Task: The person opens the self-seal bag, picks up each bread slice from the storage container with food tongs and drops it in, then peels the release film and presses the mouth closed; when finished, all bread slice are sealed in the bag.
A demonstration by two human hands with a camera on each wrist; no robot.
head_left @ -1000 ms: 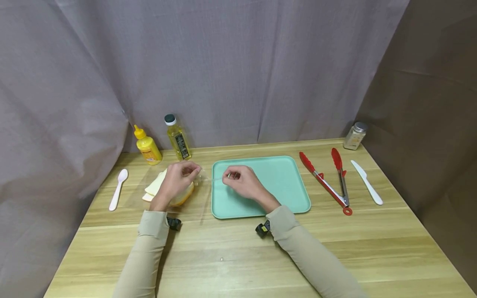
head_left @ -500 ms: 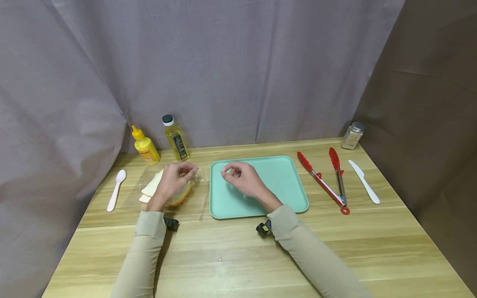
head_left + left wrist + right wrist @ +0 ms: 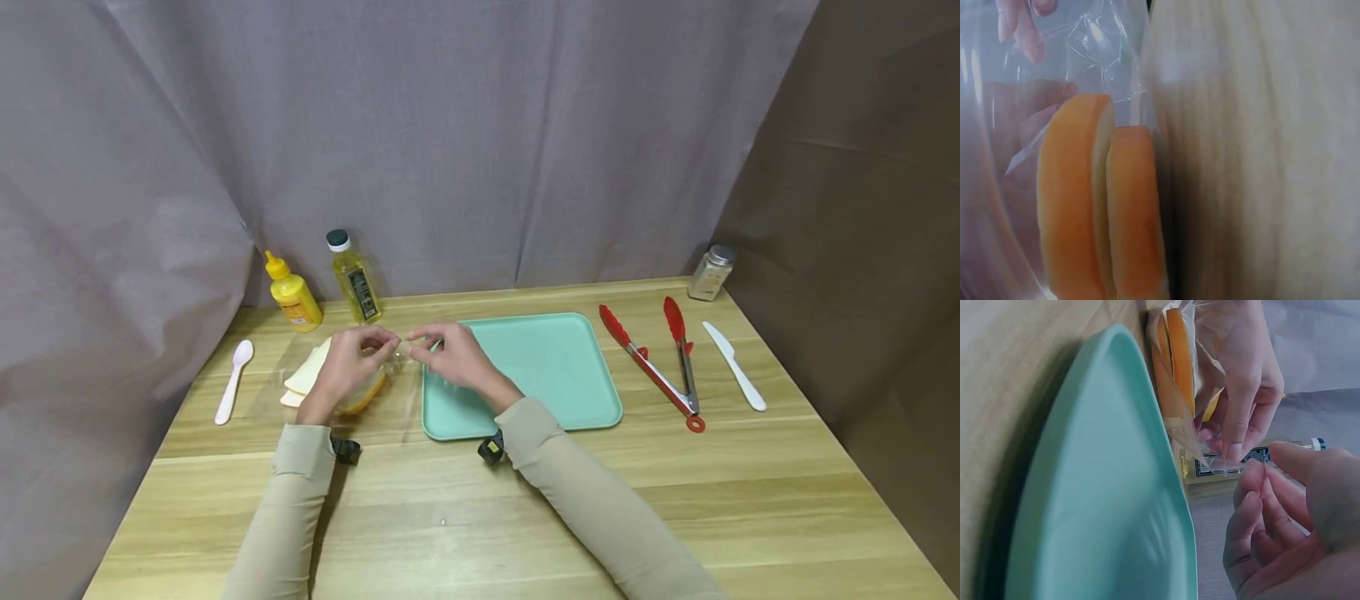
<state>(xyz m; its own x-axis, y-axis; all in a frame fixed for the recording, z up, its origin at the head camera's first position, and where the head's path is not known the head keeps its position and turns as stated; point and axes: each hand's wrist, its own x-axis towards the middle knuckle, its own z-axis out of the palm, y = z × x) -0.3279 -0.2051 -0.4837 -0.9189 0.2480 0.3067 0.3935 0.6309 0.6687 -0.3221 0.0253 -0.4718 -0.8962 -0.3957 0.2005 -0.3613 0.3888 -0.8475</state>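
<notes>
Slices of bread (image 3: 309, 377) lie in a clear plastic bag (image 3: 406, 379) left of the green tray (image 3: 536, 367). In the left wrist view two bread slices (image 3: 1075, 200) stand side by side behind the film. My left hand (image 3: 348, 367) is over the bag, its thumb and fingers pinching the gathered plastic. Close beside it, my right hand (image 3: 455, 358) reaches over the tray's left edge. The right wrist view has my right fingertips (image 3: 1251, 477) meeting the end of the plastic, thumb and finger almost together. The exact contact there is hard to make out.
At the back left stand a yellow squeeze bottle (image 3: 295, 297) and an oil bottle (image 3: 356, 286). A white spoon (image 3: 233, 383) lies far left. Red-tipped tongs (image 3: 660, 375), a white knife (image 3: 737, 367) and a seasoning jar (image 3: 711, 273) are on the right.
My right hand first had a thin strand of plastic stretched away from the left hand, then stood apart, and is now back left beside it. The left hand stayed in place.
</notes>
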